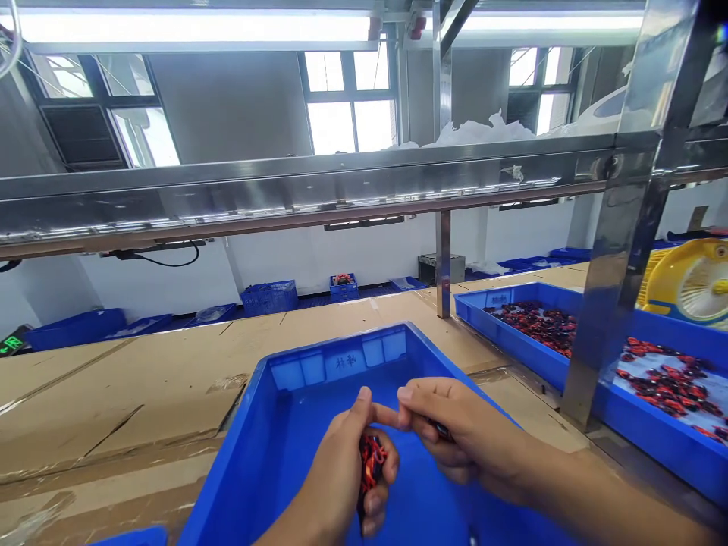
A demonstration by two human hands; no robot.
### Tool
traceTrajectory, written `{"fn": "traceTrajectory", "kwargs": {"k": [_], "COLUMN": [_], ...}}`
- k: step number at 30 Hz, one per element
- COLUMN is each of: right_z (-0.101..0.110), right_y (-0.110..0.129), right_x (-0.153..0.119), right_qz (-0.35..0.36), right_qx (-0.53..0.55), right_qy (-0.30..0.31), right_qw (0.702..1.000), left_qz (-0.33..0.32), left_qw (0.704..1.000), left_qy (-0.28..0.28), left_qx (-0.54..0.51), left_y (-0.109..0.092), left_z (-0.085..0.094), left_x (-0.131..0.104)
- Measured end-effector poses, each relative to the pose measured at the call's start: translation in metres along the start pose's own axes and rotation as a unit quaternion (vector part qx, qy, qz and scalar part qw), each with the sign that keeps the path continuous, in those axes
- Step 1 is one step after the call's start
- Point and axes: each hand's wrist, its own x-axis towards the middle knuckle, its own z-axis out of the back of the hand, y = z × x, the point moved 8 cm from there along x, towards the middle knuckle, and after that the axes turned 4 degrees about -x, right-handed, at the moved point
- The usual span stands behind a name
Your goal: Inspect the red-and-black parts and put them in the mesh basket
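Observation:
My left hand (344,462) is closed round a small clump of red and black pieces (372,461), too small to name exactly. Its thumb points up, and its index finger reaches toward my right fingertips. Close beside it, my right hand (458,425) is curled with thumb and index finger pinched together. A small dark piece (440,430) shows within its fingers; most of it is hidden. Both hands are above a deep blue plastic tray (341,360), whose visible floor is mostly bare blue. One tiny dark item (472,540) appears at the bottom edge.
Another blue tray (515,364) at right holds many red and black pieces (671,383). A metal post (606,288) stands in front of it, near a yellow fan (691,280). Cardboard (142,394) covers the table. A metal shelf beam (307,186) crosses overhead.

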Motion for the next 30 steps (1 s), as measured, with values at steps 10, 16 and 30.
{"fn": "traceTrajectory", "kwargs": {"k": [10, 16, 30], "right_z": [-0.021, -0.025, -0.009], "right_y": [0.041, 0.024, 0.007], "right_x": [-0.022, -0.018, -0.008], "right_qz": [0.277, 0.189, 0.005], "right_qx": [-0.37, -0.262, 0.115], "right_qy": [-0.054, -0.022, 0.052], "right_qw": [0.885, 0.946, 0.992], "left_qz": [-0.022, -0.032, -0.051], "left_qw": [1.0, 0.999, 0.997], "left_qy": [-0.018, 0.02, 0.029], "left_qx": [0.002, 0.029, 0.049], "left_y": [-0.002, -0.001, -0.008], "left_z": [0.005, -0.004, -0.006], "left_x": [0.001, -0.001, -0.001]}}
